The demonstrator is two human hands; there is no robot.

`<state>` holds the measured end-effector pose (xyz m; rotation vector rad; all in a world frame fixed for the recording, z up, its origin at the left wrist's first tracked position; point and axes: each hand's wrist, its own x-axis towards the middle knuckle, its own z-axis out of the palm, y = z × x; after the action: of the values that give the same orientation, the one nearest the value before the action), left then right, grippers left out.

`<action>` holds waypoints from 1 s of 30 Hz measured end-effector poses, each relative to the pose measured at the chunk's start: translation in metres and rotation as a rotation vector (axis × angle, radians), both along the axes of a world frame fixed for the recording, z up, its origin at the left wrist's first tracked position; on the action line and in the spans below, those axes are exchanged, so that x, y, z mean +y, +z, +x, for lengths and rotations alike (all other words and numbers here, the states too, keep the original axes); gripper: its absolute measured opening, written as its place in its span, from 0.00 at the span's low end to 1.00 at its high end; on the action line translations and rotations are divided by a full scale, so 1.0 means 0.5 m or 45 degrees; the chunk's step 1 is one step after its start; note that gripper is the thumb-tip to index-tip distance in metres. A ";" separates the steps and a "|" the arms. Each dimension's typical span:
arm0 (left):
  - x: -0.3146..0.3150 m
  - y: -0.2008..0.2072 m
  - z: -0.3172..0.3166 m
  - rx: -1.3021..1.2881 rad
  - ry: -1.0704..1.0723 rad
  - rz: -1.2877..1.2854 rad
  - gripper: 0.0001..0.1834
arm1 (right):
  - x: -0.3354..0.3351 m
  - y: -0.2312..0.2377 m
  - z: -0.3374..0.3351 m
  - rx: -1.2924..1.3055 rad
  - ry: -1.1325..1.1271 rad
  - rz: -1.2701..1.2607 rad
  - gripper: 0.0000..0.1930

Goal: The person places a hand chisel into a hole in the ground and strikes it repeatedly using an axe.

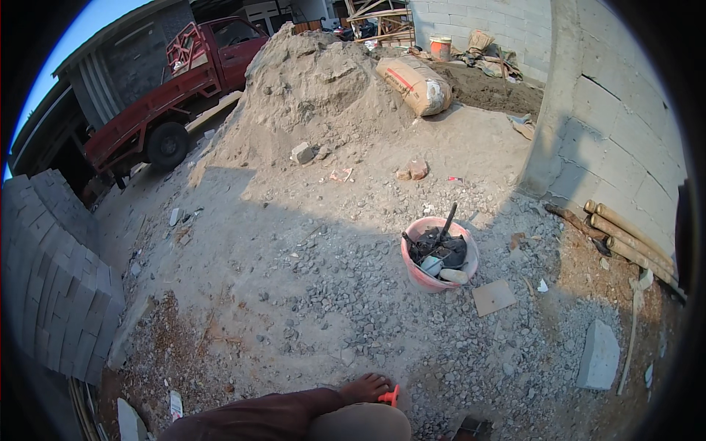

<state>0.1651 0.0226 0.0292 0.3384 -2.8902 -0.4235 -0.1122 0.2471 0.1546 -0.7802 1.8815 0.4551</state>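
My left hand reaches in from the lower left in a dark maroon sleeve, over my bent knee in light trousers. Its fingers are curled round a small orange-red plastic piece with a flat flange, which pokes out past the fingertips. The rest of that piece is hidden by the hand and knee. My right hand does not show. Ahead and to the right, apart from my hand, a pink bucket holds dark items, a pale rounded piece and an upright dark handle.
Gravelly ground surrounds me. A flat square tile lies beside the bucket, and a pale block farther right. Stacked grey blocks stand left, bamboo poles right. Behind are a sand heap, a paper sack and a red truck.
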 end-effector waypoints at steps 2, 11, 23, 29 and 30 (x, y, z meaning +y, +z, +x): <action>-0.002 0.004 -0.001 0.009 0.007 -0.013 0.20 | 0.022 -0.023 0.005 0.040 -0.054 -0.095 0.52; 0.006 0.036 -0.003 -0.030 0.036 0.027 0.23 | 0.052 -0.094 0.000 0.130 -0.211 -0.300 0.42; 0.013 0.041 0.002 -0.076 0.077 0.001 0.25 | 0.128 -0.254 0.032 0.344 -0.514 -0.902 0.29; 0.006 0.038 -0.017 -0.032 0.024 0.012 0.25 | 0.192 -0.291 0.059 0.560 -0.459 -1.325 0.22; 0.005 0.050 -0.018 -0.048 0.022 0.043 0.25 | 0.183 -0.297 0.059 0.612 -0.421 -1.399 0.22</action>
<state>0.1560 0.0250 0.0543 0.3808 -2.9172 -0.4681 -0.0830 0.3385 0.0063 -1.0619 2.6464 -0.7498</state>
